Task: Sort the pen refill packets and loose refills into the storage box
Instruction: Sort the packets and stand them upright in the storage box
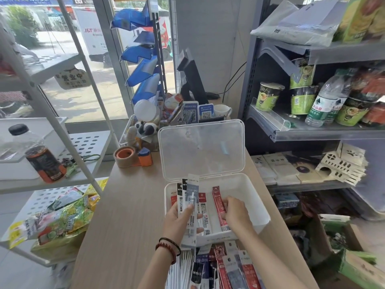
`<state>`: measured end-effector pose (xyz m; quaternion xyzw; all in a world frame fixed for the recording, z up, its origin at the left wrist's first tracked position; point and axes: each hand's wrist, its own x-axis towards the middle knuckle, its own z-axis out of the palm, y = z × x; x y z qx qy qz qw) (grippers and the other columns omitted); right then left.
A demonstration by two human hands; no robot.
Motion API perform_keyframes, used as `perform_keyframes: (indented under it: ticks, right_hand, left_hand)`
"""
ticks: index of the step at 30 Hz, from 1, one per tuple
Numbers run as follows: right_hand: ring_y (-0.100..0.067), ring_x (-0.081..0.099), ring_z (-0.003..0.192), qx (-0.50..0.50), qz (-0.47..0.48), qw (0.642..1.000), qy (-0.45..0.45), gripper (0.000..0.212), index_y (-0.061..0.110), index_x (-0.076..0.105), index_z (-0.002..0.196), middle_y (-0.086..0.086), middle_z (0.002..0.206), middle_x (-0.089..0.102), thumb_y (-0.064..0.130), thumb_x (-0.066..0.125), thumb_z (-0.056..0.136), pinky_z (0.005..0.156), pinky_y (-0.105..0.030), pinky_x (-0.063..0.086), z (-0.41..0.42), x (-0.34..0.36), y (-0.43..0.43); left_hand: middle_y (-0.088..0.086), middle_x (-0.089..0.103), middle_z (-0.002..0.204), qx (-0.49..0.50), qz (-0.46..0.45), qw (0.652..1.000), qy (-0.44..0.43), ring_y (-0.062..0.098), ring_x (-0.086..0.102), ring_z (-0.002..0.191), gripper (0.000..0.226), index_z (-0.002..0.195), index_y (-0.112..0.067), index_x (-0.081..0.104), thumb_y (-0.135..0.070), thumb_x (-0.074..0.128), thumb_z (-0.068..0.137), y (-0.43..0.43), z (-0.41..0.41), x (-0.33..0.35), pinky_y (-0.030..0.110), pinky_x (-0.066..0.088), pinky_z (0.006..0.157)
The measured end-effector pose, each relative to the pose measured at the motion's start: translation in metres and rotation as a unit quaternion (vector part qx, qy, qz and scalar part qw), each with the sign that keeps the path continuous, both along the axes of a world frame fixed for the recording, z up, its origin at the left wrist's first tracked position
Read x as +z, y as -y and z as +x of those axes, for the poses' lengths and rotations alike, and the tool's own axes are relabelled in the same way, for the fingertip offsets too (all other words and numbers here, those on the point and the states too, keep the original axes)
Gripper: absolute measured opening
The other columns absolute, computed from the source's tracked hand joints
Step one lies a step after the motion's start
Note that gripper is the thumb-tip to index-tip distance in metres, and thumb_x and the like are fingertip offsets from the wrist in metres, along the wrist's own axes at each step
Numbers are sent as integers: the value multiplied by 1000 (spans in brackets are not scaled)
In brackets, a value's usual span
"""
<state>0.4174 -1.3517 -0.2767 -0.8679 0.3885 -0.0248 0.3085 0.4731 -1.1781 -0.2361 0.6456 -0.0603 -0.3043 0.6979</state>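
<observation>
At storage box (pixel 257 200) 8 o'clock, left hand (pixel 178 216) grips fanned refill packets (pixel 192 192), probably to deal from. The right hand (pixel 236 208) pinches red packet (pixel 217 202) inside, likely squaring it. Unsorted pile (pixel 220 268) at 6 o'clock.

Two bare forearms, the left wrist (pixel 169 248) wearing a dark cord and a red bead bracelet (pixel 166 250).

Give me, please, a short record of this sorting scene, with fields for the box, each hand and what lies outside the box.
storage box: white, on the counter, clear lid open and upright
left hand: holds a bunch of packets over the box's left side
right hand: pinches red packets inside the box
outside the box: packet pile and loose white refills, nearer the person
</observation>
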Motion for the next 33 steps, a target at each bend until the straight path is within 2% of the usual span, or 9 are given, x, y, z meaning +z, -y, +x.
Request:
perform_keyframes:
  ticks: [4, 5, 8, 10, 13, 19, 25, 30, 33]
  right_hand:
    - [-7, 63, 95, -5, 57, 985, 160, 15, 23, 62, 106, 15, 99, 63, 32, 62, 94, 75, -9, 45, 1, 19, -4]
    - [-2, 63, 93, 10, 86, 977, 197, 13, 28, 61, 101, 19, 96, 63, 38, 61, 93, 72, -5, 44, -1, 27, -7]
    - [-4, 69, 81, 56, 217, 939, 262, 24, 28, 65, 97, 9, 90, 73, 49, 61, 88, 76, -15, 53, -6, 43, -20]
    - [-10, 72, 78, 75, 257, 926, 266, 30, 22, 67, 101, 3, 92, 75, 47, 66, 85, 74, -22, 57, -7, 50, -27]
    - [-14, 73, 72, 76, 270, 922, 266, 24, 19, 66, 101, 0, 89, 76, 34, 73, 85, 63, -22, 57, -4, 59, -36]
    - [-12, 74, 73, 117, 280, 920, 250, 21, 23, 66, 98, 3, 85, 76, 31, 76, 82, 62, -25, 59, 7, 67, -54]
    - [-10, 72, 69, 71, 288, 919, 258, 12, 18, 63, 96, 1, 88, 74, 24, 70, 89, 63, -30, 61, 22, 70, -62]
    - [-11, 69, 65, 9, 225, 938, 263, 9, 25, 59, 89, 0, 89, 69, 19, 62, 95, 57, -29, 60, 26, 61, -55]
    - [-10, 67, 64, 40, 168, 962, 211, 11, 25, 57, 88, 4, 87, 67, 19, 61, 95, 55, -25, 58, 26, 49, -54]
  left_hand:
    - [2, 75, 95, 6, 7, 1000, 19, 20, 73, 85, 24, 105, -14, 61, -27, 65, 85, 1, 2, 3, 36, 60, 67]
    - [-4, 76, 91, 11, 12, 999, 29, 13, 73, 83, 22, 103, -17, 62, -28, 66, 85, 1, 2, 4, 30, 60, 67]
    - [-9, 75, 82, 21, 15, 998, 49, 5, 72, 73, 16, 99, -19, 63, -25, 66, 85, 0, 2, 9, 13, 52, 52]
    - [1, 75, 82, 8, 6, 1000, 29, 15, 73, 70, 16, 100, -14, 63, -18, 67, 85, -1, 4, 14, 22, 55, 50]
    - [6, 74, 77, -26, 4, 999, 20, 20, 72, 66, 16, 97, -11, 64, -13, 69, 82, -8, 8, 22, 30, 56, 49]
    - [2, 73, 78, 0, 35, 997, 64, 10, 71, 63, 15, 94, -13, 66, -14, 71, 80, -26, 17, 26, 21, 54, 50]
    - [-5, 72, 81, 21, 76, 994, 77, 3, 68, 65, 4, 89, -18, 66, -20, 64, 87, -44, 27, 24, 14, 50, 50]
    - [6, 72, 85, 70, 46, 996, 18, 12, 71, 66, 13, 95, -7, 66, -15, 65, 86, -66, 32, 20, 31, 58, 51]
    - [5, 72, 87, 84, 42, 996, 3, 12, 71, 68, 9, 92, -9, 66, -15, 66, 85, -76, 33, 16, 32, 59, 52]
